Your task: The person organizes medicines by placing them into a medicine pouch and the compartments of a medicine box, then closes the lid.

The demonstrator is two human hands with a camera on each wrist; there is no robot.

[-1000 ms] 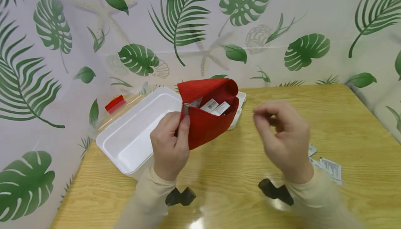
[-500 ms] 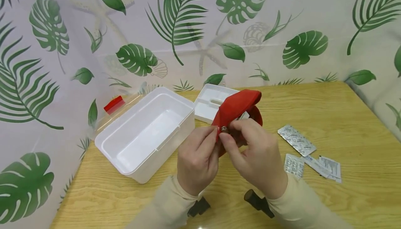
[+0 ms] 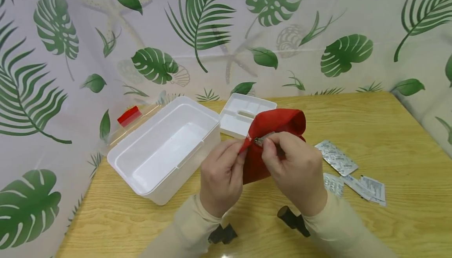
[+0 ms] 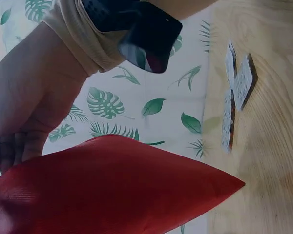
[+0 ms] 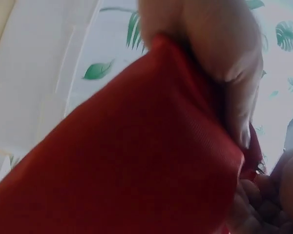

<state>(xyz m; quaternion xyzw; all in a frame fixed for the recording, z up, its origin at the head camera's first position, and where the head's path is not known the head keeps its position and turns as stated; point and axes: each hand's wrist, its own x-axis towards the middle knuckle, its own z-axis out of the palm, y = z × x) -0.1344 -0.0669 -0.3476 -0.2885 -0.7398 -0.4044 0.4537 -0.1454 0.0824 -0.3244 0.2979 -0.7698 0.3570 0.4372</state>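
Note:
In the head view a red zippered pouch (image 3: 257,168) is held up above the table, its top partly open. My left hand (image 3: 220,177) pinches the pouch's near left corner, at the end of the zipper. Close beside it, my right hand (image 3: 296,169) pinches the metal zipper pull (image 3: 259,140) between thumb and forefinger. The pouch's contents are mostly hidden behind the right hand. Red fabric also fills much of both wrist views, as the pouch side (image 4: 102,190) and pouch wall (image 5: 127,146).
A white plastic box (image 3: 166,152) stands at left, its clear lid with a red latch (image 3: 129,116) folded back. Behind the pouch lies a white divided tray (image 3: 234,120). Blister packs (image 3: 337,158) and paper sachets (image 3: 372,189) lie to the right on the wooden table (image 3: 381,132).
My right hand has come in from the right to the zipper. The pouch and left hand have moved right and tilted; then the right hand has shifted slightly rightward along the opening.

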